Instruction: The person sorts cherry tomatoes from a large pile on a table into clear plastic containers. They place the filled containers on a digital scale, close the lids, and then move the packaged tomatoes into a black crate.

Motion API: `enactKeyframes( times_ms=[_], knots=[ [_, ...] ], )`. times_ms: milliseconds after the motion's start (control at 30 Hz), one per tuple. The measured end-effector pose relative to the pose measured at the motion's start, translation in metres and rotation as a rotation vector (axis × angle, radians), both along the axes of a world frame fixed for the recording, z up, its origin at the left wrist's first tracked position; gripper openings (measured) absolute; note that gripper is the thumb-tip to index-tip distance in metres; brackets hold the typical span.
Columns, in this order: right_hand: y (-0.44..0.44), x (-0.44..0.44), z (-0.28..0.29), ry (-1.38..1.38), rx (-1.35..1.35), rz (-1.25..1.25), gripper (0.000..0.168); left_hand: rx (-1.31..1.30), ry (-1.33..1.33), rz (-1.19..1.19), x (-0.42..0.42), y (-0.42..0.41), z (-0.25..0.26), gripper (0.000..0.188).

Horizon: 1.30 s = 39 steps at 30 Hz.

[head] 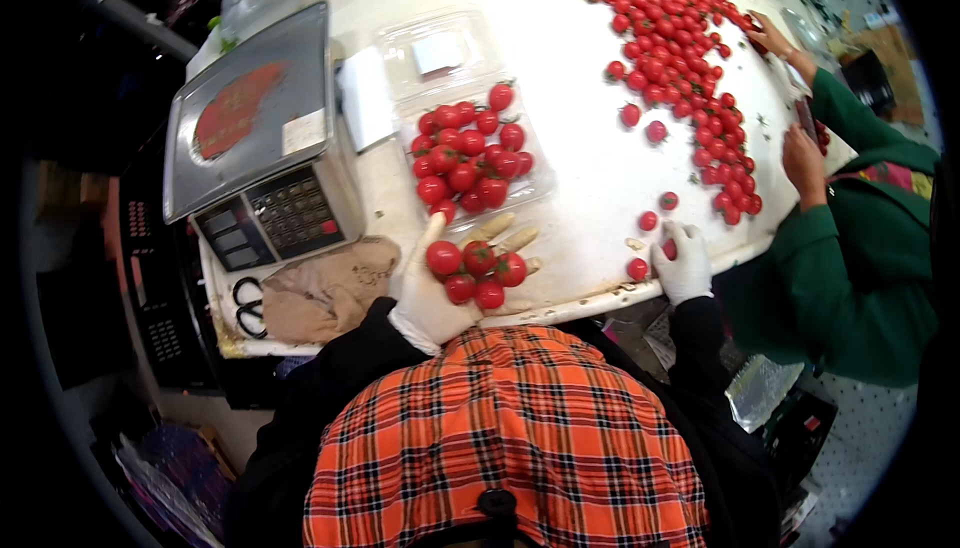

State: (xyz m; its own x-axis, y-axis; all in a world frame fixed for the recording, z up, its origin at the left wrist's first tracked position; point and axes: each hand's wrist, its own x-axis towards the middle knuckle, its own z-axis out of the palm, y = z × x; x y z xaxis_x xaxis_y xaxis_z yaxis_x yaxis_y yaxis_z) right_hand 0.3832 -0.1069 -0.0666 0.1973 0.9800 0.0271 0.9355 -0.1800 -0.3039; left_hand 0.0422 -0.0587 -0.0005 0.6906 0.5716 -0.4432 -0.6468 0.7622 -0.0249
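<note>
My left hand [442, 297], in a pale glove, is turned palm up at the table's front edge. Several red cherry tomatoes [478, 263] rest on its palm and fingers. Just beyond it lies an open clear plastic clamshell box [536, 180], its base filled with cherry tomatoes [461, 150]. The box's lid [390, 60] is folded back and has a white square on it. To the right, my gloved right hand [686, 267] has its fingertips around one cherry tomato [669, 249]. A few loose tomatoes [648, 221] lie beside those fingers.
A weighing scale [255, 98] stands at the left, with brown paper [330, 285] and black-handled scissors [247, 308] before it. Loose tomatoes [664, 30] spread across the white table [555, 45]. At the right, a co-worker's hands [802, 158] and green sleeves [847, 109] reach over the table's edge.
</note>
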Motion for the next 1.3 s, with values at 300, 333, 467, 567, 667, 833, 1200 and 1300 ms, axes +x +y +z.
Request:
enactKeyframes(
  times_ms=[300, 333, 467, 567, 667, 833, 1200, 1300],
  knots=[
    [0.003, -0.039, 0.042, 0.023, -0.093, 0.053, 0.023, 0.128, 0.184, -0.106, -0.001, 0.002, 0.001, 0.074],
    [0.004, -0.046, 0.043, 0.038, -0.205, 0.071, 0.023, 0.127, 0.171, -0.105, -0.001, 0.003, 0.001, 0.076],
    [0.003, -0.045, 0.046, 0.079, -0.333, 0.118, 0.023, 0.135, 0.167, -0.109, -0.001, 0.002, 0.003, 0.077],
    [0.010, -0.036, 0.051, 0.123, -0.303, 0.043, 0.022, 0.144, 0.216, -0.127, -0.003, 0.002, 0.003, 0.075],
    [0.022, -0.018, 0.054, 0.102, -0.090, -0.052, 0.021, 0.125, 0.250, -0.131, -0.001, 0.001, 0.004, 0.075],
    [0.054, 0.007, 0.047, 0.143, 0.174, -0.173, 0.019, 0.150, 0.262, -0.141, -0.001, 0.001, 0.005, 0.075],
    [0.101, 0.047, 0.032, -0.003, -0.138, -0.275, 0.030, 0.131, 0.287, -0.118, -0.007, 0.007, 0.000, 0.072],
    [0.116, 0.042, 0.033, 0.053, 0.026, -0.242, 0.039, 0.119, 0.242, -0.121, -0.006, 0.009, -0.003, 0.072]
  ],
)
